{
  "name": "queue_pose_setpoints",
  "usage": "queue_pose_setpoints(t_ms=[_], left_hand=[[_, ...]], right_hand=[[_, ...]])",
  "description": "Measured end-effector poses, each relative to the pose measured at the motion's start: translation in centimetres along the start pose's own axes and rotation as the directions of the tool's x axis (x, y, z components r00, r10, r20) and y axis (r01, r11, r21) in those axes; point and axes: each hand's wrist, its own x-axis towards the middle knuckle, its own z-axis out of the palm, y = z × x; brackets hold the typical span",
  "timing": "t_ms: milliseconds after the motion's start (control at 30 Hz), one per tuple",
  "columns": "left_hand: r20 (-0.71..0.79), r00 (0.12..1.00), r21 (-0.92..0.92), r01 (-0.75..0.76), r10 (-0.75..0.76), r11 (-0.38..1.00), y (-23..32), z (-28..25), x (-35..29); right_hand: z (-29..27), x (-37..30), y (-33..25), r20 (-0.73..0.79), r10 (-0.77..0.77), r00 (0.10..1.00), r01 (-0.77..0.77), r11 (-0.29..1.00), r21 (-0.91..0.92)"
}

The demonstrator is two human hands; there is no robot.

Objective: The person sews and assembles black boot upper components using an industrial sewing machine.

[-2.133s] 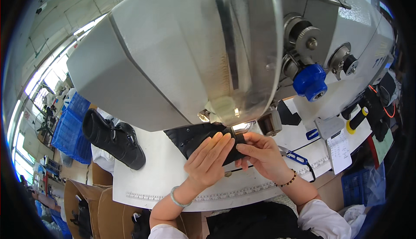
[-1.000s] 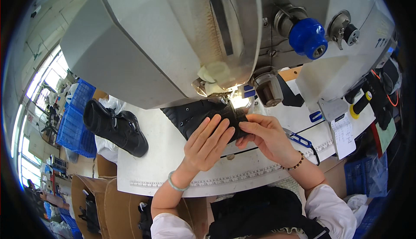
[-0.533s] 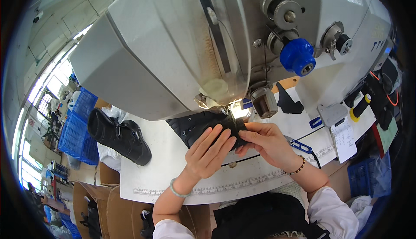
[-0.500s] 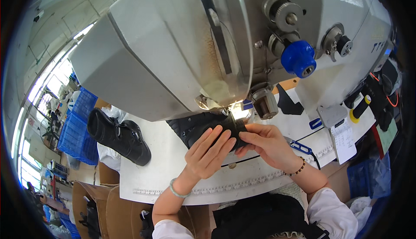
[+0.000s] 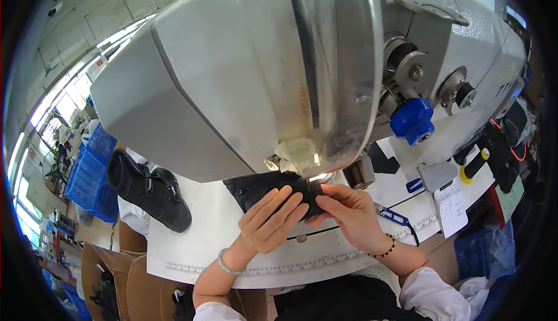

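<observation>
A black shoe upper lies under the head of a grey sewing machine, where a lamp lights the stitching spot. My left hand rests on it from above, fingers stretched out and slightly spread. At its right edge, my right hand pinches the black material between thumb and fingers. The needle and presser foot are hidden behind the machine's cover. On the left part of the white table stands a finished-looking black boot, leaning to one side.
Right of my right hand lies a blue-handled tool with a cord. Farther right are a written paper pad, a yellow-ended black thread spool and black scraps. Blue crates and cardboard boxes stand left of and below the table.
The view has shifted, so the machine head appears larger and covers more of the upper. Both hands keep nearly the same hold on the black shoe upper.
</observation>
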Motion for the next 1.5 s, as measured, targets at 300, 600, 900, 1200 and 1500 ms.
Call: queue_pose_setpoints(t_ms=[300, 600, 900, 1200, 1500], left_hand=[[-0.013, 0.999, 0.037, 0.032, -0.031, 0.999, -0.5, 0.8, 0.5], [-0.053, 0.998, 0.032, 0.020, -0.019, 0.999, -0.7, 0.8, 0.3], [-0.032, 0.991, -0.019, 0.126, -0.126, 0.992, -1.0, 1.2, 0.6], [-0.053, 0.980, -0.146, 0.181, -0.190, 0.973, -1.1, 1.5, 0.3], [-0.075, 0.973, -0.184, 0.200, -0.216, 0.962, -1.0, 1.1, -0.2]], right_hand=[[-0.3, 0.5, -0.4, -0.001, -0.155, 0.988, 0.153, 0.979, -0.137], [-0.6, 0.9, -0.4, 0.043, -0.116, 0.992, 0.122, 0.970, -0.210], [-1.7, 0.9, -0.2, 0.204, -0.524, 0.827, 0.479, 0.465, -0.745], [-3.0, 3.8, -0.2, 0.727, -0.561, 0.396, 0.683, -0.348, -0.642], [-2.7, 3.7, -0.3, 0.739, -0.558, 0.378, 0.669, -0.387, -0.635]])
